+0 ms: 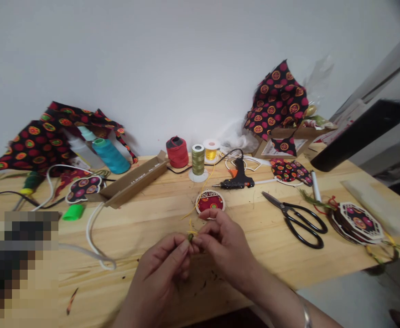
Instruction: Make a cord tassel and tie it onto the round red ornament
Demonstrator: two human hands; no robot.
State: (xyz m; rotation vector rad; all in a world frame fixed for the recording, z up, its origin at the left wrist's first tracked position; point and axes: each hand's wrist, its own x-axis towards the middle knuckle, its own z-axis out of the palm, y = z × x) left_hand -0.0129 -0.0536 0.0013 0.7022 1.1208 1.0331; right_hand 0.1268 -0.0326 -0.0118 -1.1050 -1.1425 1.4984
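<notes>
- My left hand (162, 273) and right hand (225, 248) meet near the front edge of the wooden table (152, 218), with the fingertips of both closed narrowly on one small green piece (190, 237) (too small to tell what it is)
- A yellow thread (206, 182) runs from that pinch toward the far side, up to the yellow spool (211, 150)
- Just beyond my right hand's knuckles, a round red ornament (210, 201) lies flat on the table
- Farther back stand an olive spool (197, 160) and a red spool (177, 151); a teal spool (112, 157) lies at the far left
- A black glue gun (237, 180) rests just right of the olive spool
- Black scissors (298, 218) lie to the right, well apart from my hands, with an octagonal ornament (359, 221) farther right
- A white cord (92, 228) curls on the left
</notes>
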